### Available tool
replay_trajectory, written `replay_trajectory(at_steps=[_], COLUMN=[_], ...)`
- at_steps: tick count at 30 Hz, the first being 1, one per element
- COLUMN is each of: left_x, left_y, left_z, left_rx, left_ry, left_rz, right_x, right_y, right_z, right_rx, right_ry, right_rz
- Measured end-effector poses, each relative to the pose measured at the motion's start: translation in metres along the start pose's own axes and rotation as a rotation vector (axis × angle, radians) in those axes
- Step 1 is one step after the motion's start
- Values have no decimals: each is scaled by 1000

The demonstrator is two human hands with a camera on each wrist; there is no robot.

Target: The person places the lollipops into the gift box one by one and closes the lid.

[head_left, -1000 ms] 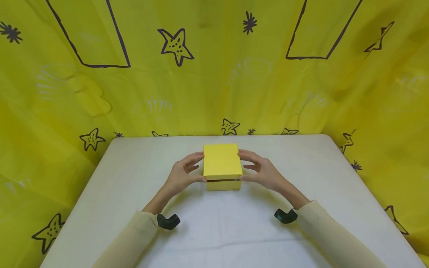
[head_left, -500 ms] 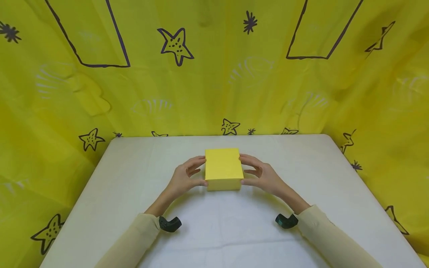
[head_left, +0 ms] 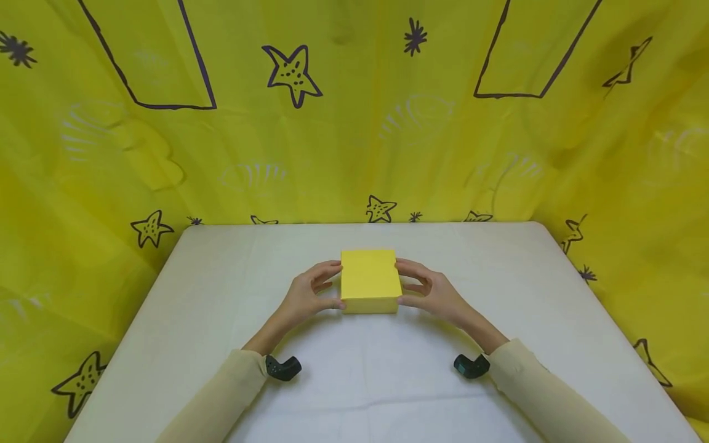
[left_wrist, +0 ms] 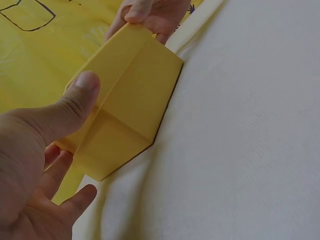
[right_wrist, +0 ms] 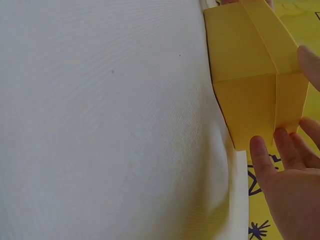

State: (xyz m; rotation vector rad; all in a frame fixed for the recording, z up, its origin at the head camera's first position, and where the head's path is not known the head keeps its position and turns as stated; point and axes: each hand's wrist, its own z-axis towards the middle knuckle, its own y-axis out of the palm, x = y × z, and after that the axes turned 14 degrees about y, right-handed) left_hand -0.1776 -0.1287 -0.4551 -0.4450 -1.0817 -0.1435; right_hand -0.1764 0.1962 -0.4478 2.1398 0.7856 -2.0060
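A yellow box lid (head_left: pixel 369 274) sits over its yellow box base (left_wrist: pixel 142 95) on the white-covered table. My left hand (head_left: pixel 301 298) grips the lid's left side, thumb at the near corner and fingers farther back. On the opposite side my right hand (head_left: pixel 437 295) holds the lid the same way. Below the lid's rim, the base's walls show in both wrist views, and the rim runs as a straight seam around them. The inside of the box is hidden.
The white tabletop (head_left: pixel 332 381) has a crease across its near part. A yellow curtain (head_left: pixel 343 141) with drawn stars and shells hangs behind and at both sides. A dark curved device sits at each wrist.
Both hands have lowered the lid and brought it slightly nearer. The dark gap between lid and base at the front has closed. The base has stayed in place.
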Motion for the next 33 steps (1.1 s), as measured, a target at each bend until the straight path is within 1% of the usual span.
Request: replay_trajectory(at_steps=[11,17,25,29,31,33], left_x=[-8,-6,-6,-3,0,3], left_y=[1,2,1,-2,-7,-15], left_z=[-4,-6,-8,-9,-10,-12], left_rx=[-7,-18,-17,-41,-49,-43], left_ry=[30,39,33,16,4,7], left_rz=[-10,-3,10,44,88,150], right_x=[9,11,8,3,1,-1], right_y=[5,5,5,-1,-8,-17], right_z=[-1,-2,-3,-5,-8,-11], right_rx=[15,8,-5,9,42,98], right_ry=[-22,-20,1,2,-18,-51], right_rz=[39,38,20,-75,-162,-286])
